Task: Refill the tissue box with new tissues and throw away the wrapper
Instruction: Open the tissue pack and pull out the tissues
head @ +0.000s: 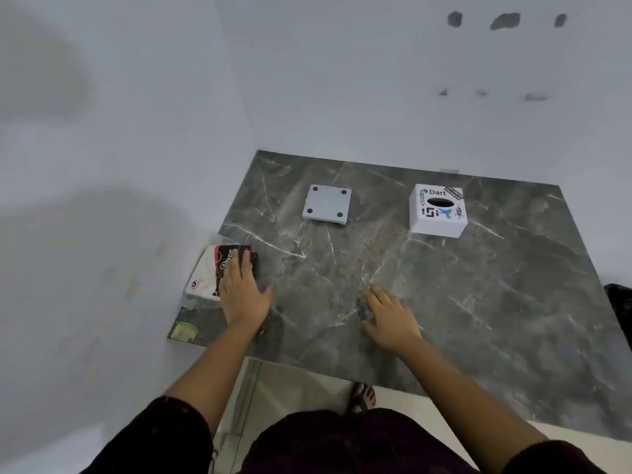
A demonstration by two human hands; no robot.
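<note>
A white cube tissue box (437, 210) with stickers and a dark oval slot stands at the back right of the grey marble table (478, 285). Its flat white base plate (327, 205) with dark feet at the corners lies apart, back centre. A wrapped tissue pack (208, 270), white with a red and black print, lies at the table's left edge. My left hand (243, 289) rests flat on the pack's right side, fingers spread. My right hand (388, 313) lies palm down on the bare table, holding nothing.
White walls stand close behind and to the left of the table. A dark object (620, 306) shows at the right edge. A small greenish sticker (184, 331) sits on the table's front left corner. My foot (362, 396) is on the floor below.
</note>
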